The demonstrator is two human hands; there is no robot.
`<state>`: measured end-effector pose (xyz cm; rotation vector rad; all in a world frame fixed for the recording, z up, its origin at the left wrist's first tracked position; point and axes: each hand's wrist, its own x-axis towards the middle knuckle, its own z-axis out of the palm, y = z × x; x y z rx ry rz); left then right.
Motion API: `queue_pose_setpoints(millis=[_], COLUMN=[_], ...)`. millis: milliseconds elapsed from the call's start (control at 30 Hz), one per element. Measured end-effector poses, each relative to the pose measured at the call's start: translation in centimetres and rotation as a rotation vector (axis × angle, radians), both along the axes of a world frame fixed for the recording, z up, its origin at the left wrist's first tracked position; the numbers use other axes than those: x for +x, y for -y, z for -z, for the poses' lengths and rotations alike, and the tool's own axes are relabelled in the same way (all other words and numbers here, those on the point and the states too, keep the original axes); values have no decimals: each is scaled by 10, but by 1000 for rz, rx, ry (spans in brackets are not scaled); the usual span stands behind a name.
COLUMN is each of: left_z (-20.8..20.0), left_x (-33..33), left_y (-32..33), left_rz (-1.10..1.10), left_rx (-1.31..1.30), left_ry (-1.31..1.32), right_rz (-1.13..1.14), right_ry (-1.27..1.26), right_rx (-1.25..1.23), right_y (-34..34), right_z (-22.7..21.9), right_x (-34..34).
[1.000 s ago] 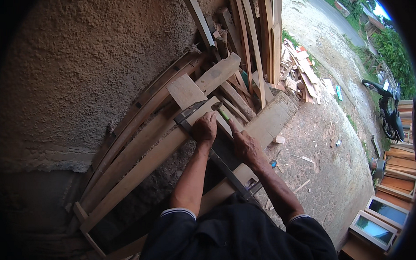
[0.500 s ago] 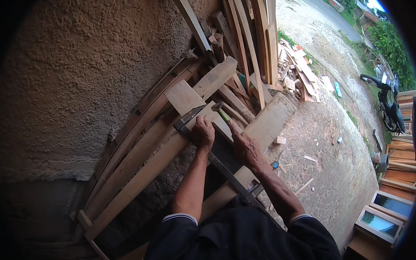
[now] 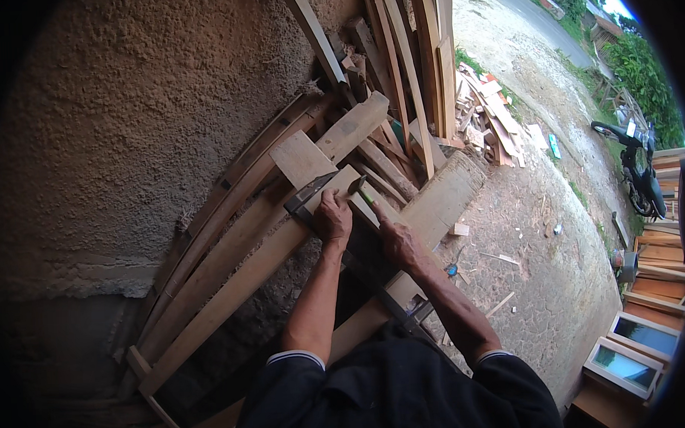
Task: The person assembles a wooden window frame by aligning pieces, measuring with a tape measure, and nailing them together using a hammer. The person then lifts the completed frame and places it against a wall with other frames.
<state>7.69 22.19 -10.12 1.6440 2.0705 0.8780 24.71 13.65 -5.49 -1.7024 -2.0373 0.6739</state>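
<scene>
My right hand (image 3: pixel 402 246) is closed round the green handle of a hammer (image 3: pixel 358 185). The hammer's dark head is close over a pale wooden frame piece (image 3: pixel 344 179), just right of my left fingers. My left hand (image 3: pixel 332 217) is a closed fist at the frame's corner, beside the jaw of a long dark metal bar clamp (image 3: pixel 303 203). What its fingers hold, if anything, is hidden. The clamp's bar runs under my left wrist toward my body and lies across the frame. A long wooden beam (image 3: pixel 232 299) of the frame stretches to the lower left.
A rough plastered wall (image 3: pixel 128 131) rises on the left, with long boards (image 3: pixel 405 68) leaning at the back. A broad plank (image 3: pixel 447 195) lies right of my hands. Beyond are a scrap-wood pile (image 3: pixel 494 118), a motorcycle (image 3: pixel 636 166) and framed glass panels (image 3: pixel 627 366).
The hammer head has come down slightly toward the wood, and my right hand has dropped a little with it. My left hand stays at the clamp jaw.
</scene>
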Motion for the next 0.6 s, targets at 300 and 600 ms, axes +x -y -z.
queue_pose_setpoints(millis=[300, 600], left_z=[0, -3], left_x=[0, 0], left_y=[3, 2], left_rz=[10, 11], left_rx=[47, 57], left_ry=[10, 45], right_rz=[-38, -41], right_ry=[78, 94], right_rx=[-116, -79], right_y=[0, -1], right_z=[-10, -12], right_x=[1, -1])
